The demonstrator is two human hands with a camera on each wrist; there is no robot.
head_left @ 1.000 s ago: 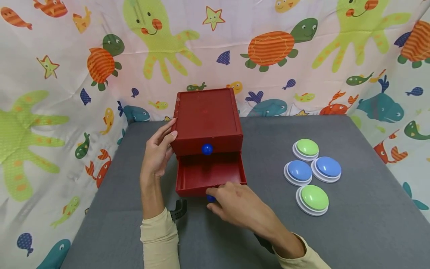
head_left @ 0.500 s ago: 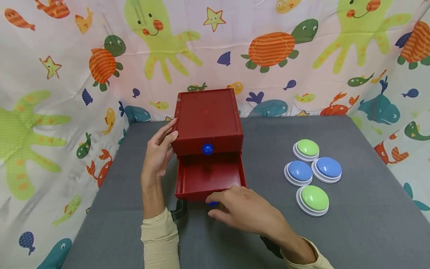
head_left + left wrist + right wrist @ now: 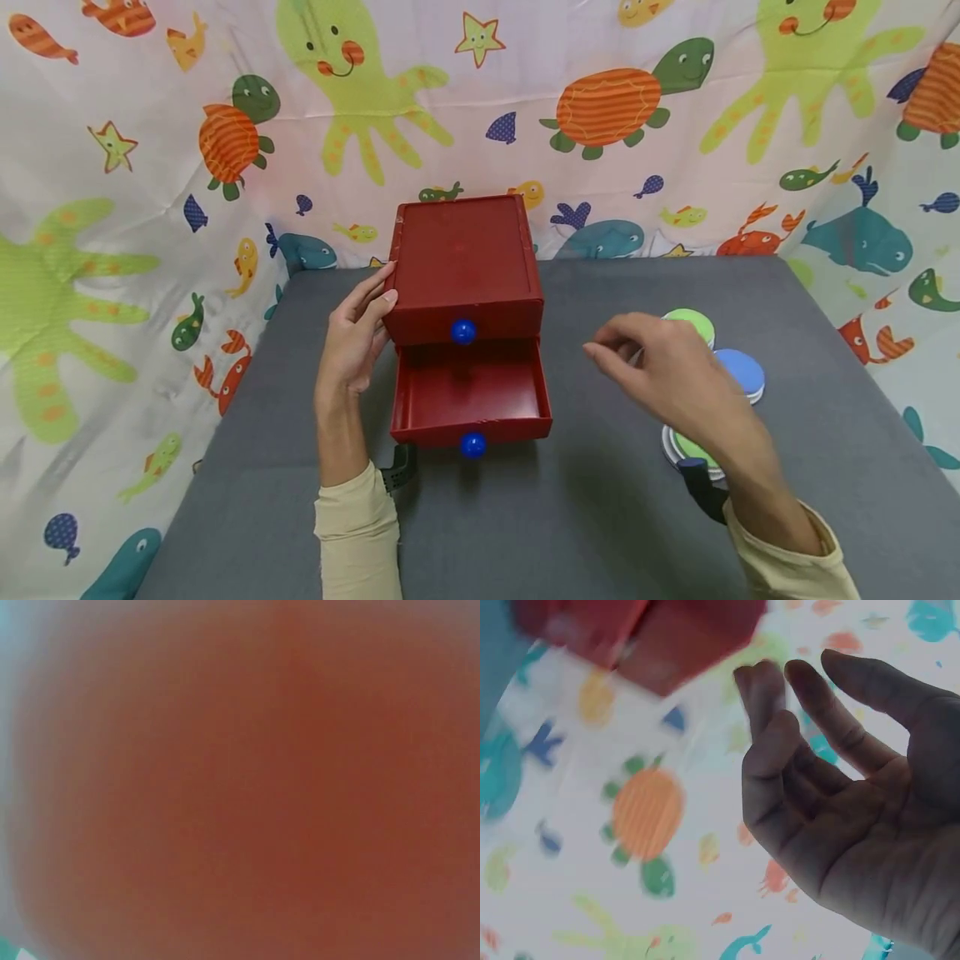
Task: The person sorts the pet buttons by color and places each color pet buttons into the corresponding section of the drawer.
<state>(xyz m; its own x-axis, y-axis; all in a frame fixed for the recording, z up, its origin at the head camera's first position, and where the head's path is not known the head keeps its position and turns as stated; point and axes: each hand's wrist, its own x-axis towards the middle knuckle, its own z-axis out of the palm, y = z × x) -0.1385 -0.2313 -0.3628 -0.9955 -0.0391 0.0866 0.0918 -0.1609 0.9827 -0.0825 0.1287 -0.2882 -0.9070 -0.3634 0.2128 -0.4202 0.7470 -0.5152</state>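
A dark red two-drawer box stands at the middle of the table in the head view. Its upper drawer is in, with a blue round knob. Pulled out below it, the lower drawer shows a bare red inside and a second blue knob. My left hand rests against the box's left side, fingers extended along it. To the right of the box my right hand is in the air, fingers loosely bent and holding nothing; the right wrist view shows its palm. Only a reddish-brown blur fills the left wrist view.
Dome-topped push buttons on white bases stand on the right of the grey table, partly behind my right hand: green buttons and blue buttons. A sea-animal printed cloth hangs behind and at both sides.
The lower drawer has come out slightly further. My right hand has left its knob and moved right and up, over toward the buttons. My left hand has stayed on the box.
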